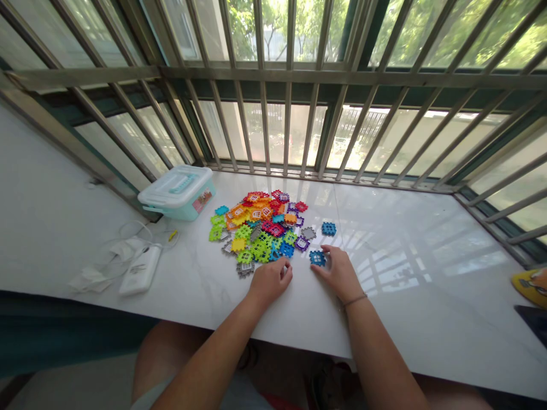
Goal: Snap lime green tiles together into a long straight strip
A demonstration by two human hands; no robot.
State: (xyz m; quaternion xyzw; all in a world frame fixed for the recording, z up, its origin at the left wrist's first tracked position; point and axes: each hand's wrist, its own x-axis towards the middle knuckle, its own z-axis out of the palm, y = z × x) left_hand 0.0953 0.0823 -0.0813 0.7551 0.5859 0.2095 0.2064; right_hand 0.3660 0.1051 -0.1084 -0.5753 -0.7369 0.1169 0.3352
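My right hand [337, 269] has its thumb and fingers around the edges of a dark blue square interlocking tile [317, 258] with a white window in it. A second blue window tile [329, 229] lies just beyond, on the white tabletop. Curled loosely, my left hand [272, 280] rests at the near edge of a heap of colourful interlocking tiles [260, 242]. Whether its fingers hold anything is hidden. Red and orange tiles lie toward the back of the heap, green and yellow ones nearer me. A grey tile [308, 233] lies at the heap's right side.
A lidded light-green plastic box [179, 193] stands at the back left. Left of me lie a white power bank [141, 270], a cable and crumpled tissues [94, 274]. Metal window bars [288, 125] border the marble-look table [427, 296]. A yellow object [532, 286] sits at the right edge.
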